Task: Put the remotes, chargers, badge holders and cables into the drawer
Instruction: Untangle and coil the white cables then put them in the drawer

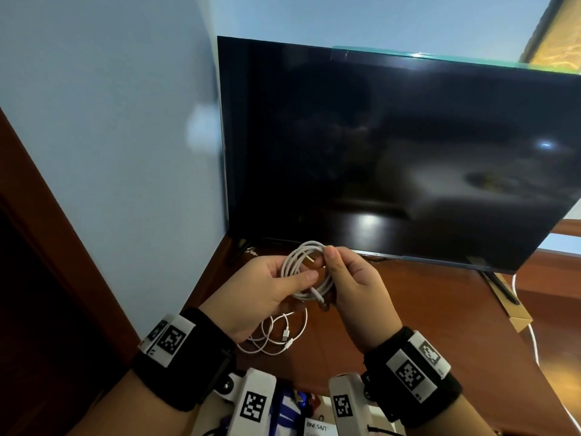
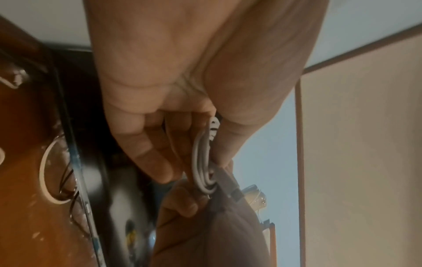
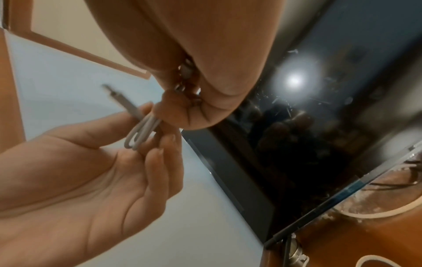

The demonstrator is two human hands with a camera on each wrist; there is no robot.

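A coiled white cable (image 1: 303,270) hangs in the air above the wooden stand, held by both hands. My left hand (image 1: 267,286) grips the coil's left side, thumb across the loops (image 2: 202,162). My right hand (image 1: 344,278) pinches the coil's top right between thumb and fingers (image 3: 146,130). One connector end (image 3: 114,95) sticks out of the coil. A second white cable (image 1: 276,336) lies in loose loops on the stand below my hands. At the bottom edge, part of the open drawer (image 1: 314,416) shows, with a white packet and coloured items inside.
A dark television (image 1: 393,152) stands on the wooden stand (image 1: 408,316) right behind my hands. A blue wall (image 1: 110,136) rises on the left, beside dark wooden trim. A white cord (image 1: 534,341) runs down the stand's right side.
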